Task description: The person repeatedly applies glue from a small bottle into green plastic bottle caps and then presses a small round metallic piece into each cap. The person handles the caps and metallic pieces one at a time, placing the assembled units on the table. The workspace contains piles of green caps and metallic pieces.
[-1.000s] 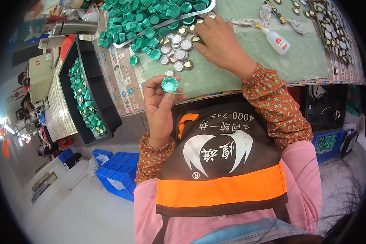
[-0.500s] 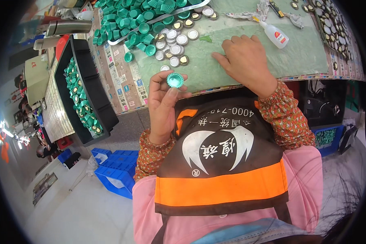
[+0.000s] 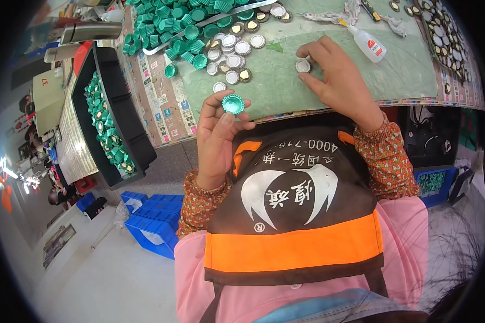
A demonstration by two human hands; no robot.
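Observation:
My left hand (image 3: 216, 126) is raised just in front of the table edge. Its thumb and fingers pinch a shiny green fluted cup (image 3: 233, 104), the open side facing up. To the right, above the green table covering, my right hand (image 3: 337, 75) has its thumb and forefinger around a small round bottle cap (image 3: 303, 65) with a pale face. Between the hands and the far side lies a loose group of similar caps (image 3: 233, 62), some pale, some with a yellowish patch. Beyond it is a heap of green cups (image 3: 170, 24).
A white squeeze bottle (image 3: 367, 44) lies near crumpled tissue (image 3: 396, 26) at the far right. Many caps fill a tray (image 3: 442, 40) beyond it. A black bin (image 3: 126, 116) of green pieces stands at the left. Blue crates (image 3: 156, 220) sit lower left.
My right hand has turned and shifted slightly right, its fingers opening out from a curl so that the cap between them now shows. My left hand holds the cup almost still.

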